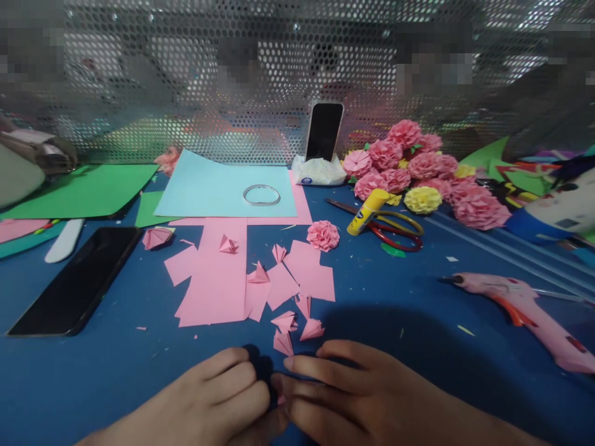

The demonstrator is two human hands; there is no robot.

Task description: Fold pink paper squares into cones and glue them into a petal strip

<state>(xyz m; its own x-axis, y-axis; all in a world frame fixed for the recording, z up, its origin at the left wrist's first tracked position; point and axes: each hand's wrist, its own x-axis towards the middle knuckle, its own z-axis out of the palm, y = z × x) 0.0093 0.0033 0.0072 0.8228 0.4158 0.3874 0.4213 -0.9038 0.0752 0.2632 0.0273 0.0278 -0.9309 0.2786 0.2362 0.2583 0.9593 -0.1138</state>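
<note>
L hand (220, 390) and R hand (367, 387) meet, grips too hidden to tell, where a knuckle bump could scatter folded pink pcs (312, 329).

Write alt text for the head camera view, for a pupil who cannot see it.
A person's left hand and right hand meet at the front of a blue tabletop, a tiny pink bit showing between them. Beyond lie folded pink pieces and flat pink paper; a black phone lies left, a pink glue gun right, and paper flowers at back right.
</note>
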